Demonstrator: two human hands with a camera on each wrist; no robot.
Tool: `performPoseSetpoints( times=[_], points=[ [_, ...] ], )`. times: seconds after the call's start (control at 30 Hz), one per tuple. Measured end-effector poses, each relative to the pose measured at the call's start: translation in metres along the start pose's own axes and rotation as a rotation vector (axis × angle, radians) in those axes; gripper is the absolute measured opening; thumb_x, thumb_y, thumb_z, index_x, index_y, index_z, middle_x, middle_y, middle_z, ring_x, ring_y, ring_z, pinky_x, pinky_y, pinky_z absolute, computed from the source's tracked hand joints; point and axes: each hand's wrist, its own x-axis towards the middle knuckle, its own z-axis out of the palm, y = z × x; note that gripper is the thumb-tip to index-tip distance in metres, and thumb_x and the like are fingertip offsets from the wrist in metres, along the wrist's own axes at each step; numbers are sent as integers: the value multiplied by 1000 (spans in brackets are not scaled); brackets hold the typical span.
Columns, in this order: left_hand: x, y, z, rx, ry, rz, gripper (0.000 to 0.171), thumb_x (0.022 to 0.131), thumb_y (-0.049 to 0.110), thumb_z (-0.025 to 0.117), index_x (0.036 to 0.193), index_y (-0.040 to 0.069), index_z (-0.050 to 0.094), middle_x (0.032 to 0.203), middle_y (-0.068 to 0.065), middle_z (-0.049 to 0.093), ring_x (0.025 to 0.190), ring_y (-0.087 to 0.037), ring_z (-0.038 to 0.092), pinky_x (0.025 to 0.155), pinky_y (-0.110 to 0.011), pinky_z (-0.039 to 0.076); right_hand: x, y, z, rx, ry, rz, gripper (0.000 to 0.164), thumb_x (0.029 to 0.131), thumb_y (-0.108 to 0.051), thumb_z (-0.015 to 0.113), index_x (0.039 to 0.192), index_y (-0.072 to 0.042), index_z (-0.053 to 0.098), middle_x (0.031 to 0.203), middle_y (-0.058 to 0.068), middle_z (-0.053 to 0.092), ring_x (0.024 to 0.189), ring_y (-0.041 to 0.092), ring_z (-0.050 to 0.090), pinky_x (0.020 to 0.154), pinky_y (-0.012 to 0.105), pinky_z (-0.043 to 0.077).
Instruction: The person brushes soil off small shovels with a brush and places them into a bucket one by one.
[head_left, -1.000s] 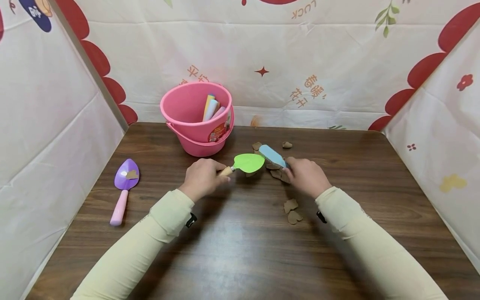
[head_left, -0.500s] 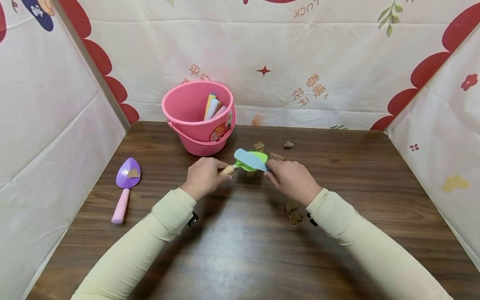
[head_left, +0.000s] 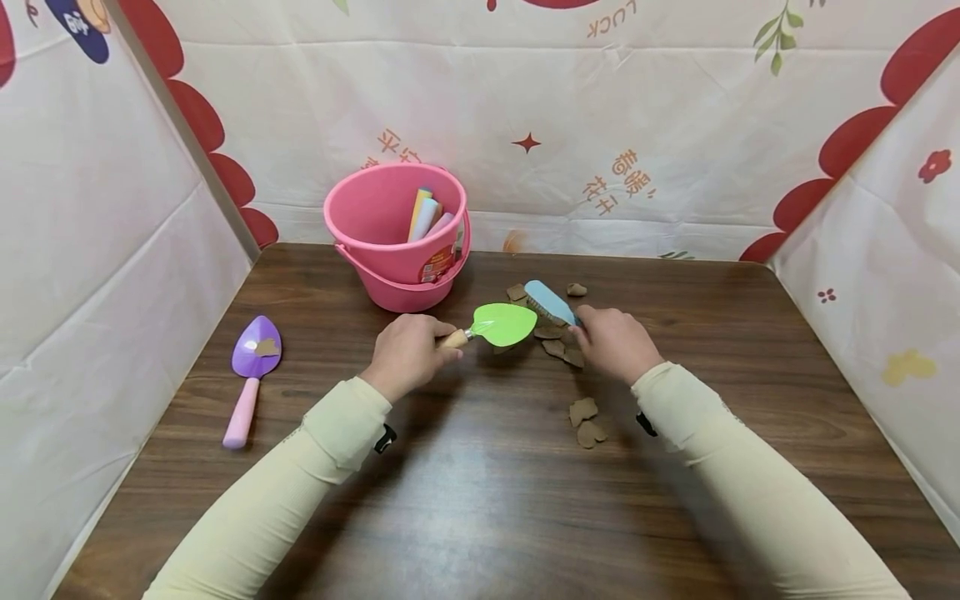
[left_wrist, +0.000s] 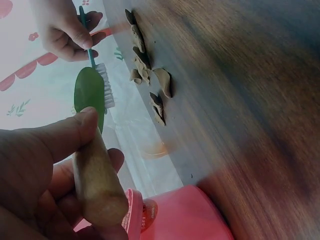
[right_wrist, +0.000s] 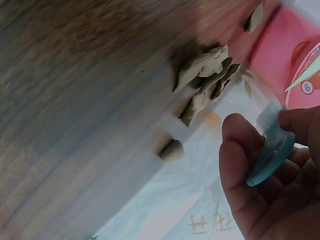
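My left hand (head_left: 408, 354) grips the wooden handle of a small trowel, its green blade (head_left: 505, 324) held level above the table. In my right hand (head_left: 617, 342) is a light blue brush (head_left: 551, 302), bristles downward, just right of the blade tip. Beneath and around the brush lie several brown, leaf-like flat pieces (head_left: 553, 347). The left wrist view shows the thumb pressed along the trowel's wooden handle (left_wrist: 100, 185), with the white bristles (left_wrist: 108, 87) beyond the blade. Fingers curl round the brush's teal handle (right_wrist: 272, 157) in the right wrist view.
A pink bucket (head_left: 375, 262) holding several pastel rods stands behind the trowel. At the left lies a purple trowel (head_left: 251, 350) with a brown piece on its blade. Two more pieces (head_left: 587, 422) lie nearer the front, and a small one (head_left: 577, 290) sits farther back.
The brush swung left across the green blade, then came back right over the brown pieces. My left hand and the trowel stayed almost still.
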Motion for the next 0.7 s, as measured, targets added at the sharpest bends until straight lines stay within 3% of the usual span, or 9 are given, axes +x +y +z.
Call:
performPoseSetpoints(
  times=[0.1, 0.23, 0.37, 0.5, 0.7],
  points=[
    [0, 0, 1, -2, 3, -1, 22, 81, 27, 83, 102, 21, 79, 82, 4, 69, 78, -19, 60, 66, -38, 47, -2, -12, -3, 12, 16, -20, 12, 100, -16, 59, 93, -6, 57, 67, 3, 54, 52, 17, 46, 50, 35, 39],
    [1, 0, 1, -8, 1, -1, 21, 82, 26, 83, 102, 20, 79, 82, 4, 69, 78, -19, 60, 67, -38, 48, -7, -42, -9, 16, 69, -144, 12, 98, -16, 63, 100, -4, 62, 73, 3, 59, 53, 14, 47, 50, 33, 41],
    [0, 2, 1, -24, -1, 6, 22, 82, 26, 83, 102, 19, 79, 84, 3, 70, 78, -19, 60, 68, -38, 48, -11, -63, -9, 5, 67, -233, 13, 97, -17, 65, 89, -9, 58, 69, -2, 54, 54, 12, 45, 50, 31, 41],
    [-1, 2, 2, -19, -5, -1, 22, 82, 27, 83, 103, 20, 79, 86, 4, 70, 80, -19, 61, 67, -39, 48, -12, -60, -3, 11, 39, -193, 14, 97, -17, 65, 88, -10, 57, 67, -4, 51, 54, 12, 44, 50, 30, 39],
    [-3, -2, 4, -2, -13, -35, 21, 82, 29, 83, 101, 24, 79, 84, 7, 70, 81, -19, 62, 64, -41, 47, -9, -27, 5, 51, -4, -48, 12, 99, -17, 62, 94, -6, 59, 66, 1, 51, 53, 16, 45, 51, 34, 38]
  ],
)
